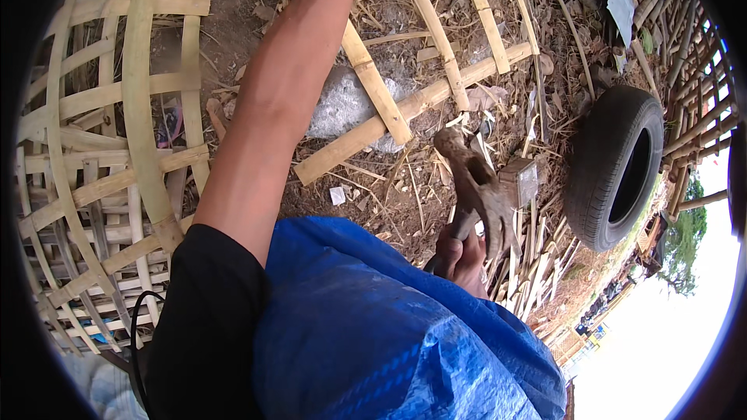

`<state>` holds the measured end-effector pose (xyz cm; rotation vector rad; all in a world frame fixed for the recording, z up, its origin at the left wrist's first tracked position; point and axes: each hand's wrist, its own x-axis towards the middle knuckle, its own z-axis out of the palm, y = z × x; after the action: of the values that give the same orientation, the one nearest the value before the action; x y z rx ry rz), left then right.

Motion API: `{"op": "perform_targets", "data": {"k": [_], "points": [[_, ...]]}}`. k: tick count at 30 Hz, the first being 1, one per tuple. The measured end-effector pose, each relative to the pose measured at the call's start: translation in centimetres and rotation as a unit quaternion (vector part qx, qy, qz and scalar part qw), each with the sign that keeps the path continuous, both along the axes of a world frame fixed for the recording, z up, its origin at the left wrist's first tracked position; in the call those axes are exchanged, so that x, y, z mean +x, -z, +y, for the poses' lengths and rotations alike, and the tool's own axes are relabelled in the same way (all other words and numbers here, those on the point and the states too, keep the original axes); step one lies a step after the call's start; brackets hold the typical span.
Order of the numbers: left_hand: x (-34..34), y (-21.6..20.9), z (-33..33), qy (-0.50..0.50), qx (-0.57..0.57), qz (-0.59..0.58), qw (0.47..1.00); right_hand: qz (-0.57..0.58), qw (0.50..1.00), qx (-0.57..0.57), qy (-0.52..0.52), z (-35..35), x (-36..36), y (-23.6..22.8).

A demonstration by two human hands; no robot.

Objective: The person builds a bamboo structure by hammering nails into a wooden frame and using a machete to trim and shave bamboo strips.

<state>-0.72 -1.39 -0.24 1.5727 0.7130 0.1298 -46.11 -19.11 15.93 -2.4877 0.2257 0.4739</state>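
Observation:
My left arm (268, 117), in a short black sleeve (210, 319), stretches up past the top edge, so the hand itself is cut off. Beneath the forearm passes a frame of split bamboo strips (424, 101), several of them crossing one long flat strip near the ground. A blue plastic sheet (366, 319) covers my lap. Beyond its edge, what looks like a bare foot (467, 264) shows in part, beside a gnarled, brown, forked piece of wood (475, 175). No part of my right hand shows.
Woven bamboo lattice (136, 93) fills the left side. A black tyre (580, 187) stands at the right, with a small block (520, 183) and loose bamboo slivers (537, 272) nearby. A pale grey stone slab (342, 105) lies on littered soil.

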Motion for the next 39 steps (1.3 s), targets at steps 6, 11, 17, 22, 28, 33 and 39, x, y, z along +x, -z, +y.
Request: {"op": "perform_targets", "data": {"k": [6,11,17,22,28,33,39], "points": [[2.8,5.5,1.3,-0.041,0.031,-0.023,0.998,-0.099,0.993,0.026,-0.053,1.0,0.5,-0.6],[0.1,0.6,0.3,-0.029,-0.031,-0.005,0.999,0.061,0.998,-0.008,0.019,0.9,2.1,-1.0],[-0.5,0.4,0.1,-0.008,0.012,-0.002,1.000,0.143,0.987,-0.046,0.052,1.9,1.8,0.1],[1.5,3.7,0.7,0.005,-0.051,-0.043,0.998,0.013,1.000,0.001,-0.007,1.8,0.0,-0.1],[2.2,3.2,-2.5,-0.016,-0.069,-0.032,0.997,0.010,0.999,0.003,0.036,1.2,-1.0,0.2],[3.3,6.5,3.0,-0.139,-0.681,-0.191,0.693,0.004,0.998,0.053,0.038,2.0,0.2,-0.6],[0.5,1.8,0.2,-0.024,-0.077,-0.061,0.995,0.170,0.984,-0.031,0.053,1.3,0.7,0.0]]}}
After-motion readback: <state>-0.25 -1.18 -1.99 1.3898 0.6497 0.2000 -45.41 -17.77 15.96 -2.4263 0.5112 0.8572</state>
